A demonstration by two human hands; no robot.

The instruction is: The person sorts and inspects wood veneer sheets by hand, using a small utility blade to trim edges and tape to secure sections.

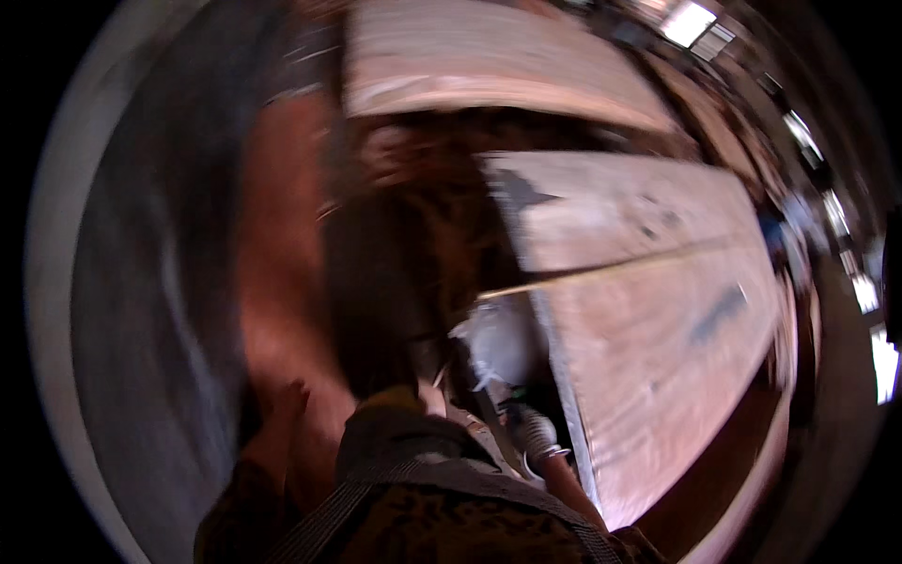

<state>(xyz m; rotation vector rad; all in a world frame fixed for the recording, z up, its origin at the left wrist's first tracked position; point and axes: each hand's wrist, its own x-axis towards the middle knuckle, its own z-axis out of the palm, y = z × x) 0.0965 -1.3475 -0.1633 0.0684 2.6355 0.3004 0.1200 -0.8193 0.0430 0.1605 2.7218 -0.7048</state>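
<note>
Motion blurs the whole picture. My left hand is bare and sits low on the left, against or just above a long reddish-orange board or beam; whether it touches is unclear. Its fingers are smeared. On the right, my right hand wears a grey glove, with a pale band at the wrist. It hangs beside the edge of a large wooden panel. Just beyond that hand is a whitish, rounded thing like a plastic bag. Any grip on it cannot be made out.
A second pale wooden panel lies farther ahead. Between the panels runs a dark gap with brownish clutter. A dark grey surface curves along the left. Bright windows show at the upper right.
</note>
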